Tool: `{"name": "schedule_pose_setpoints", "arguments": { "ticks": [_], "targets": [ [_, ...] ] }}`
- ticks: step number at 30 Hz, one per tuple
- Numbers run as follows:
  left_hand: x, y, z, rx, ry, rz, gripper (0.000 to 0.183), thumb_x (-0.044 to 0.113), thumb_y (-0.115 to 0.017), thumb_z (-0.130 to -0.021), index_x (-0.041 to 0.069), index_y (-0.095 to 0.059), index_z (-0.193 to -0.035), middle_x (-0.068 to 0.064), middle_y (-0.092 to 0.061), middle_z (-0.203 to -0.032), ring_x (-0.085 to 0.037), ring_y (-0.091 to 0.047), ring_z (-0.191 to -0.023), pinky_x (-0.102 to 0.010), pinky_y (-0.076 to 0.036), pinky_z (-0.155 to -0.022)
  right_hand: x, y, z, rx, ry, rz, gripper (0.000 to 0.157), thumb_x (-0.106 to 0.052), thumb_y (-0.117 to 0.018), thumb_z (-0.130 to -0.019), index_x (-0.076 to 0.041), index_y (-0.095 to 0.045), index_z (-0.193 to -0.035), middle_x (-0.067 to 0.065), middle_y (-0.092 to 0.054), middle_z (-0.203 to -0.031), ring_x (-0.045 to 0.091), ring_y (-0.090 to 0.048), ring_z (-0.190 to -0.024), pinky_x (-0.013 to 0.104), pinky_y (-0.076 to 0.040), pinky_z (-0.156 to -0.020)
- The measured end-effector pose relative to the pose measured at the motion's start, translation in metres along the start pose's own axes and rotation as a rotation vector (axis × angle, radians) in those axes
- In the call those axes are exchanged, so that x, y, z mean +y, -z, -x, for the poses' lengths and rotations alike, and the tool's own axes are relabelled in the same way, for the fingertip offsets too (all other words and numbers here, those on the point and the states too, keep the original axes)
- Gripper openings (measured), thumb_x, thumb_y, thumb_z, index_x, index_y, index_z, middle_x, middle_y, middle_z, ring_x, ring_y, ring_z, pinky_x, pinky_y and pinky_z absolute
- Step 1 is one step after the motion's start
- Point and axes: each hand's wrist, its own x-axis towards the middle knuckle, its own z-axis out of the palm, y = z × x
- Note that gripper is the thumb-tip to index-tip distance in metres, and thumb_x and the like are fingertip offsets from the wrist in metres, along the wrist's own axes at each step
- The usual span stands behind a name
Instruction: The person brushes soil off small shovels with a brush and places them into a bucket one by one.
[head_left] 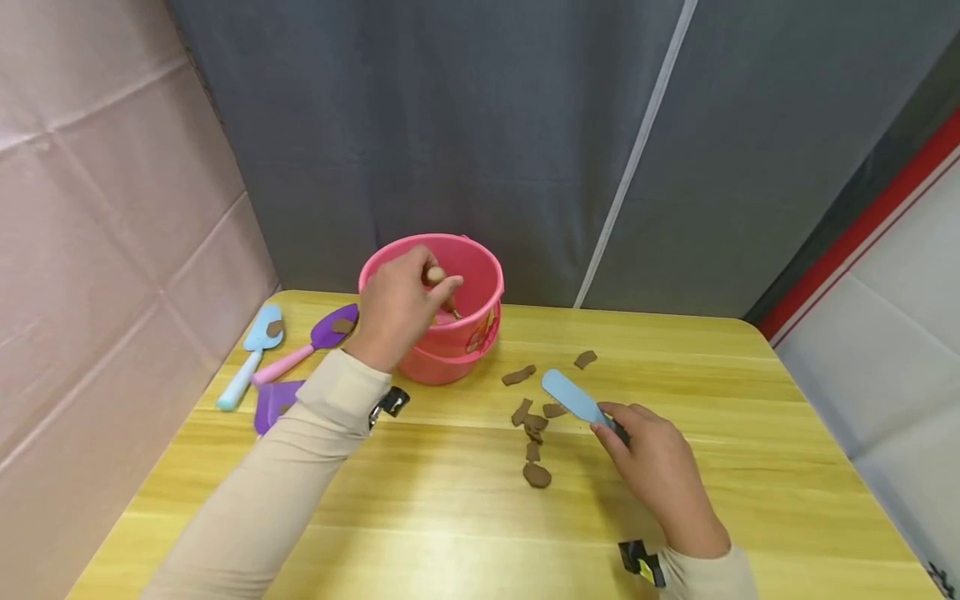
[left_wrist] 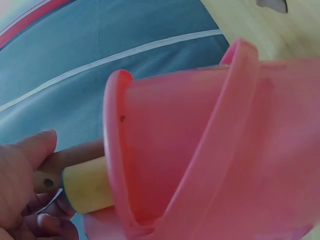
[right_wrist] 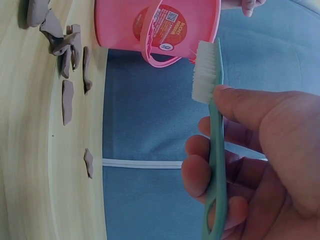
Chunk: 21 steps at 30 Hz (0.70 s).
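The scene is backed by a dark blue-grey curtain [head_left: 450, 125], which is crossed on a slant by a pale strip [head_left: 634, 158]; in both wrist views the curtain is rendered bluer. The left side is closed off by a pale pink sheet [head_left: 112, 217], marked by fold lines that are crossed into large squares. On the right, a white panel [head_left: 900, 325] is bordered along its upper edge by a broad red band [head_left: 862, 229] and a thin dark-red line. A yellow, wood-grained surface [head_left: 750, 433] with rounded far corners is set against the curtain. Light is reflected as a whitish sheen near its front.
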Motion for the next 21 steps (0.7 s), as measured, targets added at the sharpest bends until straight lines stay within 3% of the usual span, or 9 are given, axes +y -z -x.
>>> {"name": "schedule_pose_setpoints", "arguments": {
  "ticks": [4, 8, 11, 17, 21],
  "targets": [
    [-0.002, -0.004, -0.001, 0.004, 0.003, -0.115, 0.036, 0.041, -0.075, -0.086, 0.013, -0.054, -0.080, 0.002, -0.060, -0.071, -0.017, -0.061, -0.074, -0.039, -0.046, -0.070, 0.000, 0.001, -0.001, 0.000, -0.001, 0.002, 0.028, -0.017, -0.074, -0.089, -0.005, -0.072, -0.114, 0.000, -0.058, -0.077, 0.013, -0.041, -0.057, 0.030, -0.033, -0.052],
    [-0.006, -0.011, 0.000, -0.043, -0.002, -0.254, 0.040, 0.046, -0.075, -0.084, 0.011, -0.059, -0.078, -0.006, -0.057, -0.085, -0.030, -0.050, -0.094, -0.051, -0.039, -0.089, 0.000, 0.002, -0.001, -0.004, -0.005, 0.000, 0.028, -0.017, -0.074, -0.089, -0.005, -0.072, -0.114, 0.001, -0.060, -0.079, 0.013, -0.042, -0.058, 0.031, -0.034, -0.053],
    [-0.009, -0.016, 0.002, -0.075, 0.014, -0.292, 0.038, 0.045, -0.075, -0.085, 0.010, -0.060, -0.077, -0.008, -0.055, -0.089, -0.033, -0.047, -0.101, -0.055, -0.034, -0.094, 0.000, 0.002, -0.001, -0.007, -0.005, 0.002, 0.028, -0.018, -0.073, -0.089, -0.005, -0.072, -0.115, 0.002, -0.061, -0.080, 0.013, -0.043, -0.059, 0.031, -0.034, -0.053],
    [-0.013, -0.018, 0.007, -0.073, 0.007, -0.258, 0.035, 0.041, -0.071, -0.089, 0.011, -0.059, -0.076, -0.007, -0.053, -0.086, -0.033, -0.046, -0.101, -0.060, -0.025, -0.102, 0.001, 0.004, 0.000, -0.016, -0.005, 0.001, 0.029, -0.019, -0.073, -0.090, -0.005, -0.071, -0.115, 0.002, -0.062, -0.082, 0.014, -0.044, -0.060, 0.031, -0.034, -0.054],
    [-0.021, -0.006, 0.012, 0.061, -0.090, -0.109, 0.029, 0.032, -0.070, -0.091, 0.008, -0.060, -0.077, -0.010, -0.054, -0.089, -0.033, -0.047, -0.098, -0.053, -0.034, -0.096, 0.001, 0.006, 0.000, -0.017, -0.002, 0.003, 0.029, -0.018, -0.073, -0.090, -0.005, -0.072, -0.115, 0.001, -0.061, -0.080, 0.013, -0.043, -0.059, 0.031, -0.034, -0.053]
  ]
}}
